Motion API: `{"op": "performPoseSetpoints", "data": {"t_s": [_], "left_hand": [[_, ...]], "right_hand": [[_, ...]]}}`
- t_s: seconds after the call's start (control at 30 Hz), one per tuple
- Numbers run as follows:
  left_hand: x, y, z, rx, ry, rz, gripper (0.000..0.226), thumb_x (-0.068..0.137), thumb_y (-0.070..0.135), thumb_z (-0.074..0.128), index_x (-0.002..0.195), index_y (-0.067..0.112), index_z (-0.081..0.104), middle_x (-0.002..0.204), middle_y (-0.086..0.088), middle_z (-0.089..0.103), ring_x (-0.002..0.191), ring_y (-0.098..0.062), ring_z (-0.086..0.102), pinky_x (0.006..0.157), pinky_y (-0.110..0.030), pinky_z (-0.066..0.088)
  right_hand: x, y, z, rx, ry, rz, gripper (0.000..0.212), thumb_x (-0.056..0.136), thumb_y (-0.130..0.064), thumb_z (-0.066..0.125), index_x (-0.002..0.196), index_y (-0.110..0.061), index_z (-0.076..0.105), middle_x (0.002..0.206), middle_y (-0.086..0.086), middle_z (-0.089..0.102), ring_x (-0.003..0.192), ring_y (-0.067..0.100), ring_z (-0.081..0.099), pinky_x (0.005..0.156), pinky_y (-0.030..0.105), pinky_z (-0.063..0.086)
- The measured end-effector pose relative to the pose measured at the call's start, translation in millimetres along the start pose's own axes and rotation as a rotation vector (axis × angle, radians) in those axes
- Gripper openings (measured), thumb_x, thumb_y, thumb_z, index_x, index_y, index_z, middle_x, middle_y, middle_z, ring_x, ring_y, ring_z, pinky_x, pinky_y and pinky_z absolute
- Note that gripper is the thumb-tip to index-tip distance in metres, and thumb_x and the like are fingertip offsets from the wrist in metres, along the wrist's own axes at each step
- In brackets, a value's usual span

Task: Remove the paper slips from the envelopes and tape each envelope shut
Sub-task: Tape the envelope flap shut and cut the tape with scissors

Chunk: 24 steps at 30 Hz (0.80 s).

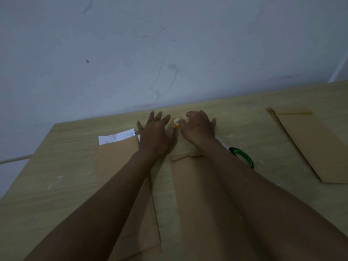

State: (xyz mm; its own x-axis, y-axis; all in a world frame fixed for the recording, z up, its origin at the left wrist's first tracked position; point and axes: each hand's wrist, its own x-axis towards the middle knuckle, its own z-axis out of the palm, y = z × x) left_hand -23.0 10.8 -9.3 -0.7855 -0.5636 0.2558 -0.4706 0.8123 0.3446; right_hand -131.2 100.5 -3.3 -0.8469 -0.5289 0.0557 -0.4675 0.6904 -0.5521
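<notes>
Yellow-cored, the small roll of clear tape stands near the far edge of the pale wood-grain table, close to the scuffed white wall. My right hand has its fingers curled beside the roll, and a fingertip seems to touch its rim, though blur keeps me from telling whether I truly grip it. My left hand is spread wide, fingers straight, hovering just left of the roll and holding nothing.

Under my right forearm lies a long brown paper envelope, its open, slightly torn mouth pointing toward the tape. To its left lies a second brown paper envelope, with a white paper slip sticking out of its far end; faint printed lines show on the slip. Well apart, at the right side of the table, rests a stack of brown envelopes with a strip of yellowish tape across its far end. Just right of my right forearm, a green-and-black handle loop of a pair of scissors peeks out on the tabletop.
</notes>
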Motion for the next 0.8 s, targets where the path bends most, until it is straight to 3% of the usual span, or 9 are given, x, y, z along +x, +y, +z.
{"op": "performPoseSetpoints", "data": {"t_s": [0.13, 0.23, 0.3, 0.4, 0.53, 0.6, 0.67, 0.73, 0.8], "left_hand": [[4.5, -5.1, 5.8, 0.053, -0.016, -0.002, 0.050, 0.101, 0.043, 0.044, 0.150, 0.031, 0.042, 0.163, 0.000, 0.029, 0.155, -0.019, 0.004, 0.114, -0.069, -0.005], [6.4, -9.7, 8.0, 0.079, -0.026, 0.006, 0.051, 0.101, 0.043, 0.043, 0.150, 0.031, 0.041, 0.162, 0.001, 0.030, 0.155, -0.019, 0.004, 0.113, -0.071, -0.005], [4.7, -10.2, 8.2, 0.065, -0.033, 0.007, 0.050, 0.101, 0.042, 0.044, 0.149, 0.029, 0.042, 0.160, 0.002, 0.035, 0.155, -0.020, 0.007, 0.114, -0.071, -0.004], [-0.7, -7.1, 5.4, -0.051, -0.025, 0.014, 0.049, 0.099, 0.034, 0.049, 0.147, 0.024, 0.047, 0.153, 0.004, 0.046, 0.154, -0.019, 0.012, 0.116, -0.068, -0.004], [-3.8, -5.1, 0.7, -0.203, -0.005, -0.024, 0.060, 0.090, 0.045, 0.042, 0.146, 0.026, 0.048, 0.151, 0.001, 0.048, 0.153, -0.021, 0.019, 0.117, -0.065, -0.001], [-6.4, -4.9, -2.6, -0.333, -0.034, -0.018, 0.065, 0.084, 0.047, 0.036, 0.145, 0.030, 0.050, 0.146, -0.002, 0.054, 0.146, -0.024, 0.034, 0.118, -0.064, 0.014], [-9.9, -2.6, -5.4, -0.486, -0.030, 0.028, 0.058, 0.084, 0.042, 0.039, 0.138, 0.030, 0.057, 0.131, 0.000, 0.064, 0.126, -0.021, 0.055, 0.107, -0.053, 0.040], [-15.4, 2.8, -10.7, -0.592, -0.003, 0.021, 0.049, 0.084, 0.035, 0.044, 0.127, 0.028, 0.065, 0.118, 0.007, 0.070, 0.112, -0.014, 0.062, 0.097, -0.044, 0.048], [-21.3, 13.2, -21.0, -0.758, -0.013, -0.063, 0.039, 0.086, 0.032, 0.047, 0.117, 0.026, 0.070, 0.108, 0.008, 0.073, 0.106, -0.010, 0.065, 0.097, -0.043, 0.050]], "right_hand": [[12.8, -5.9, 8.3, -0.067, -0.042, -0.007, 0.045, 0.096, -0.046, 0.044, 0.135, -0.026, 0.055, 0.151, -0.007, 0.043, 0.152, 0.017, 0.001, 0.115, 0.064, -0.009], [14.7, -7.3, 12.4, -0.055, 0.016, -0.031, 0.033, 0.093, -0.043, 0.048, 0.120, -0.031, 0.063, 0.139, -0.011, 0.053, 0.152, 0.017, 0.000, 0.109, 0.070, -0.014], [13.1, -6.1, 12.4, 0.015, 0.057, -0.051, 0.020, 0.091, -0.039, 0.053, 0.107, -0.032, 0.062, 0.128, -0.010, 0.061, 0.149, 0.016, 0.017, 0.110, 0.069, -0.015], [5.9, -3.9, 8.3, 0.135, 0.108, -0.123, 0.008, 0.088, -0.036, 0.060, 0.094, -0.030, 0.057, 0.102, -0.008, 0.070, 0.120, 0.020, 0.055, 0.115, 0.062, -0.009], [-11.1, -0.8, 4.2, 0.189, 0.228, -0.296, 0.008, 0.091, -0.032, 0.061, 0.096, -0.029, 0.057, 0.093, -0.010, 0.070, 0.100, 0.018, 0.064, 0.117, 0.057, -0.003], [-19.2, -0.3, 3.3, 0.213, 0.308, -0.358, 0.006, 0.092, -0.028, 0.059, 0.098, -0.027, 0.057, 0.089, -0.008, 0.069, 0.094, 0.019, 0.066, 0.117, 0.056, 0.000], [-23.3, -0.5, -1.6, 0.266, 0.369, -0.400, 0.008, 0.092, -0.025, 0.059, 0.100, -0.025, 0.058, 0.087, -0.008, 0.069, 0.092, 0.019, 0.067, 0.117, 0.056, 0.004], [-28.2, -0.9, -8.9, 0.301, 0.384, -0.447, 0.008, 0.092, -0.024, 0.060, 0.100, -0.025, 0.059, 0.088, -0.009, 0.069, 0.092, 0.017, 0.067, 0.117, 0.056, 0.006], [-32.3, -0.6, -17.2, 0.337, 0.394, -0.469, 0.008, 0.091, -0.023, 0.061, 0.099, -0.024, 0.059, 0.089, -0.011, 0.068, 0.092, 0.015, 0.067, 0.118, 0.056, 0.009]]}}
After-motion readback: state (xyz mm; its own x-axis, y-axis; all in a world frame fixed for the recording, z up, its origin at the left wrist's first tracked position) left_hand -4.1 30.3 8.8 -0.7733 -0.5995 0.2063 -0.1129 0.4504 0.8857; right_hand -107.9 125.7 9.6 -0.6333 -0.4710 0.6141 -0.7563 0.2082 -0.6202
